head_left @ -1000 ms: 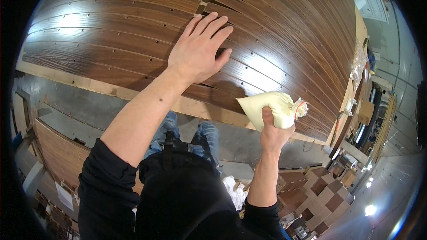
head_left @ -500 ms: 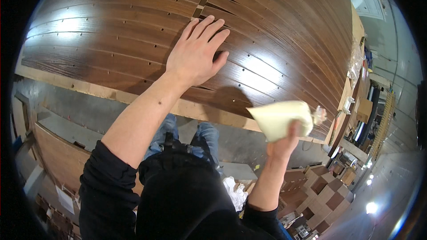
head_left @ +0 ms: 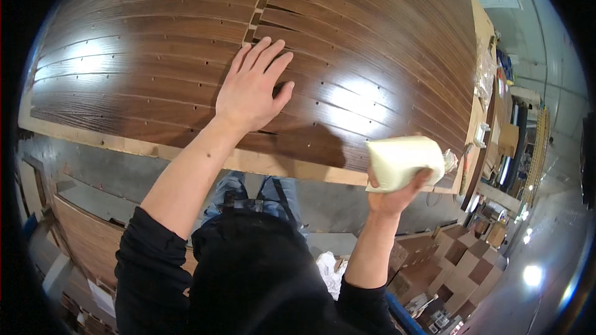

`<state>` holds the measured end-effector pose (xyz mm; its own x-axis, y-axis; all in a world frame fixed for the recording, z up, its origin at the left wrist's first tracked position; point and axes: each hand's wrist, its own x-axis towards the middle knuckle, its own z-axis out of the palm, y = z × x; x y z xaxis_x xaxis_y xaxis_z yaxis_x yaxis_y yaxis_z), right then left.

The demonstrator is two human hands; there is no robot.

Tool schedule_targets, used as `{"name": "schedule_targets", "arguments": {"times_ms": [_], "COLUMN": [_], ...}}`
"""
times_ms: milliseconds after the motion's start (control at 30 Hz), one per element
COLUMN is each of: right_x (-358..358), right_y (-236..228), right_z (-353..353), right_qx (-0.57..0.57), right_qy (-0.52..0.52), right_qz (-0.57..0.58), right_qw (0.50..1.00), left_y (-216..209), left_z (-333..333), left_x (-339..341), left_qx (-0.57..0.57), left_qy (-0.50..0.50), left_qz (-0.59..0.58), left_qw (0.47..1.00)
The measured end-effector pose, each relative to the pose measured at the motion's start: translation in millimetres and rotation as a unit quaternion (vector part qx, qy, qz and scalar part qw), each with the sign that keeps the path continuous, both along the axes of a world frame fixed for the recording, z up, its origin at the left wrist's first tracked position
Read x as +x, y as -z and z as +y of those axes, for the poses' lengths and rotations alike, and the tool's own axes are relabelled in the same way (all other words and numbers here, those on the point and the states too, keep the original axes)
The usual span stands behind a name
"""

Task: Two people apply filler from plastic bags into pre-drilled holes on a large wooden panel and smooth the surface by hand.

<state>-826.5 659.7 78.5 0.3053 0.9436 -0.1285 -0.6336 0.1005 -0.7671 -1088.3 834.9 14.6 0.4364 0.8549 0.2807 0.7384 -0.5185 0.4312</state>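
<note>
I have the left hand resting, fingers spread, on dark wood boards; the right hand clasps a pale yellow bag over the near edge of the worktable, toward its right corner. A carton sits past the right edge.

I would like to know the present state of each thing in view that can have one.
Brown boards: side by side, dotted with small holes
Pale yellow bag: bulging, gathered at its right end
Left hand: open, palm down on the brown boards
Right hand: gripping the pale yellow bag
White material: crumpled
Lamp: lit
</note>
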Motion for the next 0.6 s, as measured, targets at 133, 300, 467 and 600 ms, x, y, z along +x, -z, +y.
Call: {"name": "schedule_targets", "arguments": {"times_ms": [133, 300, 467, 600], "right_x": [-9.0, -29.0, -28.2, -32.8], "right_y": [12.9, 6.1, 3.4, 3.2], "right_z": [11.1, 28.6, 37.3, 38.7], "right_qx": [-0.12, -0.149, -0.191, -0.202], "right_qy": [0.098, 0.088, 0.052, 0.043], "right_qz": [-0.413, -0.441, -0.458, -0.453], "right_qw": [0.897, 0.88, 0.867, 0.867], "left_y": [-4.3, -7.5, -7.0, -4.1], "left_z": [-1.8, -0.5, 0.3, -1.4], "left_x": [5.3, 2.4, 3.7, 2.9], "left_qx": [-0.001, -0.009, -0.012, -0.014], "left_qy": [0.006, 0.003, 0.0, -0.001], "left_qz": [-0.007, -0.015, -0.02, -0.018], "left_qw": [1.0, 1.0, 1.0, 1.0]}}
